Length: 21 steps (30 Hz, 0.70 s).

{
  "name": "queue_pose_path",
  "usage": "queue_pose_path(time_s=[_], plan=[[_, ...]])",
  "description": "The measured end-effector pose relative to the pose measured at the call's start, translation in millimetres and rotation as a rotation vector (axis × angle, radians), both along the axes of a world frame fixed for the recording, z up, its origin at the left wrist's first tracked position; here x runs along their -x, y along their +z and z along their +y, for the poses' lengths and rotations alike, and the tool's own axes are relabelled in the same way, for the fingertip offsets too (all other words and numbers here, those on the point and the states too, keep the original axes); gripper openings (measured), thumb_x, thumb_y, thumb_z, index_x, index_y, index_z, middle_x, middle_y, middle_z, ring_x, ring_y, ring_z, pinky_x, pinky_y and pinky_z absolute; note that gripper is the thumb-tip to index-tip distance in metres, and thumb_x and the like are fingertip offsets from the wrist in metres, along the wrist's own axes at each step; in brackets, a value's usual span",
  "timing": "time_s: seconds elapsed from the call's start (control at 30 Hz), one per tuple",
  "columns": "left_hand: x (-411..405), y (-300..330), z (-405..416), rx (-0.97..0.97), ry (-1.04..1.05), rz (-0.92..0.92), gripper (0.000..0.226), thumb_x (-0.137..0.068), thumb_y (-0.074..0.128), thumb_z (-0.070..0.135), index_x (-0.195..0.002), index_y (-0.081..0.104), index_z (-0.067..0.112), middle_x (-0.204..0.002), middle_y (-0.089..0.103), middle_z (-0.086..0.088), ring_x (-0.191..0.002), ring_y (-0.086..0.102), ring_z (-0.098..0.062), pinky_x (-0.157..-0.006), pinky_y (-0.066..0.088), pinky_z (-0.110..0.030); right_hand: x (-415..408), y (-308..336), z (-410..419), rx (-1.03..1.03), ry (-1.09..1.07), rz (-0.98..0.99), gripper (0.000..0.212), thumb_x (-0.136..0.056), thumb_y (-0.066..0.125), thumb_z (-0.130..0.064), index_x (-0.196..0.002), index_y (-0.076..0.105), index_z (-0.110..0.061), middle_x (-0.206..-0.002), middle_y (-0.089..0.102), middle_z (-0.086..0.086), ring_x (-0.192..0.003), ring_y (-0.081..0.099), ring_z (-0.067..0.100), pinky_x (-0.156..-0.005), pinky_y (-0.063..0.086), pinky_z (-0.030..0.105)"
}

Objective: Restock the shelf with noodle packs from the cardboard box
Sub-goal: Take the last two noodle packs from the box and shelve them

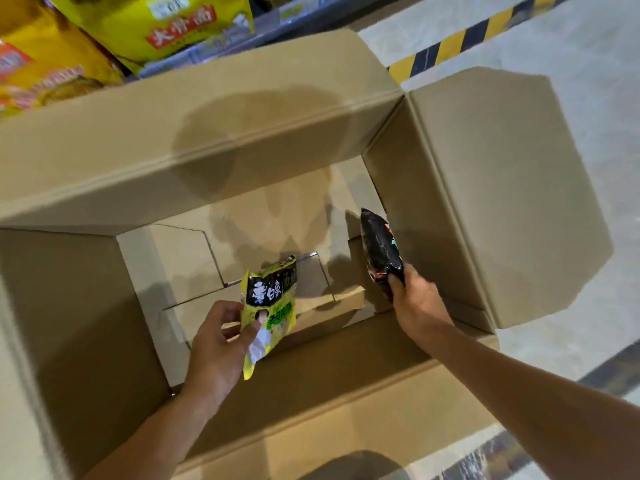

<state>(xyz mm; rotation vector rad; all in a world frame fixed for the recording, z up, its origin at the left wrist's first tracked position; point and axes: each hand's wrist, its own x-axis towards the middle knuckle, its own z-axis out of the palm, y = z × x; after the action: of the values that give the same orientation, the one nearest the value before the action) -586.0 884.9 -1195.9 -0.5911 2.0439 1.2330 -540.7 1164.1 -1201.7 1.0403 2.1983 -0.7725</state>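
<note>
Glossy crinkled packs inside the matte cardboard box [214, 140]: yellow-green pack [272, 306] in left hand's [216, 344] grip, black pack [381, 247] in right's [417, 303].

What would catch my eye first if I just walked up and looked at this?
A big open cardboard box fills the view, its bottom bare. Over it, the left hand grips a yellow-green noodle pack, and the right hand grips a black pack. Yellow bags sit on the shelf at top left.
</note>
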Motion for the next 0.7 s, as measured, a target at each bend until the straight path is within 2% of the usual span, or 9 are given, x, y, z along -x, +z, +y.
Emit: queue_pose_path(time_s=[0.07, 0.1, 0.17, 0.27, 0.3, 0.43, 0.5, 0.57, 0.7], plan=[[6, 17, -8, 0.027, -0.055, 0.076, 0.018, -0.086, 0.074, 0.027, -0.094, 0.06, 0.019, -0.102, 0.068, 0.003, -0.093, 0.067, -0.015, -0.069, 0.049, -0.028, 0, 22, 7, 0.066, 0.028, 0.021, 0.03, -0.106, 0.038, -0.031, -0.128, 0.051, -0.014, -0.096, 0.064, 0.009, -0.078, 0.061, 0.013, -0.058, 0.041, 0.012], [9, 27, -12, 0.027, -0.072, 0.105, 0.017, -0.086, 0.073, 0.028, -0.094, 0.059, 0.02, -0.103, 0.069, 0.002, -0.094, 0.067, -0.014, -0.069, 0.049, -0.027, 0, 34, 9, 0.096, 0.048, 0.033, 0.031, -0.107, 0.036, -0.031, -0.128, 0.05, -0.015, -0.093, 0.063, 0.004, -0.073, 0.056, 0.003, -0.052, 0.036, 0.008], [17, 52, -17, 0.002, -0.069, 0.143, 0.013, -0.089, 0.07, 0.022, -0.094, 0.059, 0.018, -0.099, 0.072, 0.003, -0.093, 0.069, -0.013, -0.068, 0.049, -0.021, 0, 60, 9, 0.137, 0.062, 0.055, 0.03, -0.107, 0.036, -0.031, -0.129, 0.049, -0.016, -0.093, 0.063, 0.001, -0.073, 0.055, -0.002, -0.051, 0.034, 0.009], [26, 99, -29, -0.005, -0.012, 0.18, 0.012, -0.091, 0.069, 0.016, -0.097, 0.06, 0.019, -0.085, 0.074, 0.009, -0.084, 0.069, -0.013, -0.069, 0.053, -0.031, 3, 110, -2, 0.182, 0.04, 0.17, 0.031, -0.107, 0.038, -0.032, -0.132, 0.045, -0.016, -0.1, 0.067, 0.001, -0.081, 0.059, -0.002, -0.057, 0.04, 0.009], [30, 120, -35, -0.014, -0.008, 0.212, 0.013, -0.091, 0.068, 0.014, -0.1, 0.06, 0.018, -0.082, 0.074, 0.011, -0.082, 0.068, -0.011, -0.071, 0.053, -0.03, 6, 132, -7, 0.191, 0.034, 0.211, 0.032, -0.106, 0.038, -0.034, -0.132, 0.043, -0.016, -0.101, 0.067, 0.001, -0.083, 0.062, 0.002, -0.06, 0.042, 0.011], [42, 220, -62, -0.072, -0.029, 0.301, 0.017, -0.092, 0.064, 0.007, -0.106, 0.057, 0.014, -0.084, 0.072, 0.008, -0.084, 0.068, -0.005, -0.067, 0.052, -0.011, 20, 228, -26, 0.165, 0.073, 0.319, 0.033, -0.106, 0.038, -0.033, -0.131, 0.045, -0.013, -0.1, 0.067, 0.003, -0.091, 0.067, 0.025, -0.08, 0.051, 0.034], [50, 282, -71, -0.093, -0.026, 0.353, 0.017, -0.092, 0.064, 0.013, -0.106, 0.057, 0.02, -0.085, 0.072, 0.008, -0.082, 0.066, -0.004, -0.065, 0.05, -0.013, 29, 287, -36, 0.183, 0.061, 0.373, 0.033, -0.106, 0.038, -0.035, -0.132, 0.046, -0.016, -0.107, 0.069, 0.005, -0.096, 0.067, 0.025, -0.086, 0.054, 0.044], [60, 345, -84, -0.101, -0.021, 0.41, 0.015, -0.088, 0.066, 0.023, -0.099, 0.059, 0.031, -0.089, 0.074, 0.009, -0.083, 0.065, -0.007, -0.065, 0.048, -0.017, 39, 354, -47, 0.227, 0.05, 0.428, 0.031, -0.106, 0.04, -0.034, -0.131, 0.049, -0.017, -0.11, 0.069, 0.002, -0.099, 0.066, 0.019, -0.09, 0.053, 0.044], [70, 480, -112, -0.147, 0.003, 0.483, 0.017, -0.089, 0.069, 0.026, -0.103, 0.061, 0.031, -0.095, 0.076, 0.008, -0.092, 0.068, -0.01, -0.073, 0.049, -0.024, 51, 493, -62, 0.285, 0.055, 0.559, 0.02, -0.104, 0.046, -0.037, -0.121, 0.053, -0.03, -0.107, 0.068, -0.009, -0.102, 0.066, 0.013, -0.092, 0.054, 0.046]])
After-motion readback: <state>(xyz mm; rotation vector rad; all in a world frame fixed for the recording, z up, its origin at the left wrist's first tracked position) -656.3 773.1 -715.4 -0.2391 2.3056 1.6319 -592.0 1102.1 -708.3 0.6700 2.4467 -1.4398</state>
